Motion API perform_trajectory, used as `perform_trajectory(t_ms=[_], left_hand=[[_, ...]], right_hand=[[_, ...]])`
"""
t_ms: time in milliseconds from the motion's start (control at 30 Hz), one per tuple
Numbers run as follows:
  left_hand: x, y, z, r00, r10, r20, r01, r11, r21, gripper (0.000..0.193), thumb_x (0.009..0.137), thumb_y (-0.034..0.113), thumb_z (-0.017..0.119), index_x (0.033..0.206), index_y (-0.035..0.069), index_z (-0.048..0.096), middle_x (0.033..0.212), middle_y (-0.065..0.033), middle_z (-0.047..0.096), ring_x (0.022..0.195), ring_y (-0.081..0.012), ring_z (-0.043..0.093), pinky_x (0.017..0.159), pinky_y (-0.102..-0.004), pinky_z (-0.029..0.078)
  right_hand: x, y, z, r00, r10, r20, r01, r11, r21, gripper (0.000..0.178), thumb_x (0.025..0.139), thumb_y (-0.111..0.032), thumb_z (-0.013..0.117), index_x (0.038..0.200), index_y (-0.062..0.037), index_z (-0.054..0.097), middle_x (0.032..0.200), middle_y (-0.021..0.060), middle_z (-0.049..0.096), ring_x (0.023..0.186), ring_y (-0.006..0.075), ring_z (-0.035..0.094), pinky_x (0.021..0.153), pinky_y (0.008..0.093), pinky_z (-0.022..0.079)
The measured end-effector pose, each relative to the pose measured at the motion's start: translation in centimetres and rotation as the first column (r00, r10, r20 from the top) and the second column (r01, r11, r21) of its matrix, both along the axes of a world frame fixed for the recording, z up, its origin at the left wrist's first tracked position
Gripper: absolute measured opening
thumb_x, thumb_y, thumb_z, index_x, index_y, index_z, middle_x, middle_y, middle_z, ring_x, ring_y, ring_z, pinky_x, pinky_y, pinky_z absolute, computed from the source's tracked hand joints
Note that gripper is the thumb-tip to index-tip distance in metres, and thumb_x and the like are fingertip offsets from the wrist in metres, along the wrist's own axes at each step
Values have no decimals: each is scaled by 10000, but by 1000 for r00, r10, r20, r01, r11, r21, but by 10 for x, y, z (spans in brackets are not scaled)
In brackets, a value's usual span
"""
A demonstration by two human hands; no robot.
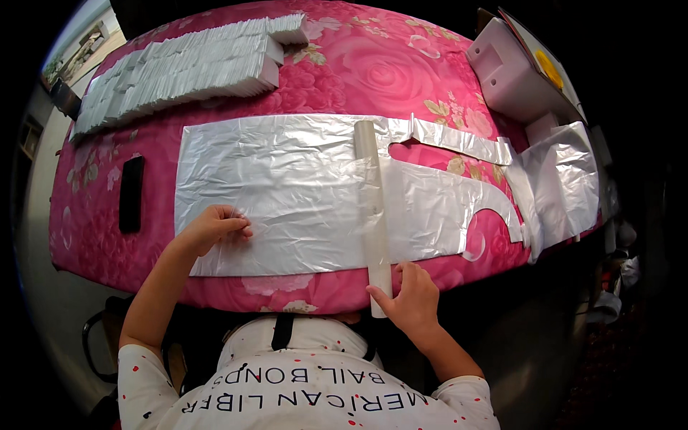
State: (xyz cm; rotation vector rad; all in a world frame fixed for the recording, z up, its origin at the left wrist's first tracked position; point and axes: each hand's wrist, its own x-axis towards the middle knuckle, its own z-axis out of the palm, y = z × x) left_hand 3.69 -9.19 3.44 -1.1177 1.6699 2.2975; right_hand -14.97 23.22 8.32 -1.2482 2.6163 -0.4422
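Note:
A thin, shiny whitish plastic vest bag (287,193) lies spread on the table, its cut-out handles toward the right. Over its lower left part, my left hand (215,228) is closed in a pinch; whether film is between the fingertips cannot be made out. A long pale stick (371,208) lies across the bag, running from its far edge past the near table edge. At the stick's near end, my right hand (410,295) grips it, thumb on the left and fingers to the right.
Rows of folded white plastic bags (186,68) stand at the far left. A black flat object, perhaps a phone (131,195), lies left of the bag. More crumpled film (562,190) lies by the handles. A white foam box (509,72) stands far right on the pink floral tablecloth (380,64).

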Motion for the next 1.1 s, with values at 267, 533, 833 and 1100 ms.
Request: perform_trajectory(t_ms=[267,533,833,1100], left_hand=[[17,-20,6,991,-11,133,32,988,-153,130,811,82,560,883,-25,578,797,-102,649,684,-149,628,645,-257,502],[-1,-6,43,923,-24,383,375,276,-885,285,731,15,578,1013,-21,558,973,-141,609,881,-252,597,760,-329,484],[-148,128,-7,876,-443,-191,-67,281,-957,536,813,104,529,1294,-54,353,1356,-219,344,1256,-351,333,1046,-406,278],[-166,145,-28,908,-415,57,102,87,-991,595,833,183,410,1335,-97,259,1407,-251,253,1332,-351,221,1097,-416,164]], right_hand=[[-7,17,-15,921,-182,344,150,982,119,441,751,-408,626,836,24,596,730,213,622,705,356,620,651,418,485],[-9,25,-15,932,-128,338,82,986,149,460,747,-437,616,835,15,611,720,198,626,694,356,621,650,420,489],[-10,27,-12,951,-51,304,-24,971,238,528,742,-521,606,773,6,608,662,177,617,629,353,619,602,414,497],[-76,-24,-18,885,31,464,-54,998,38,618,782,-572,560,722,39,636,640,197,607,599,339,608,591,390,483]])
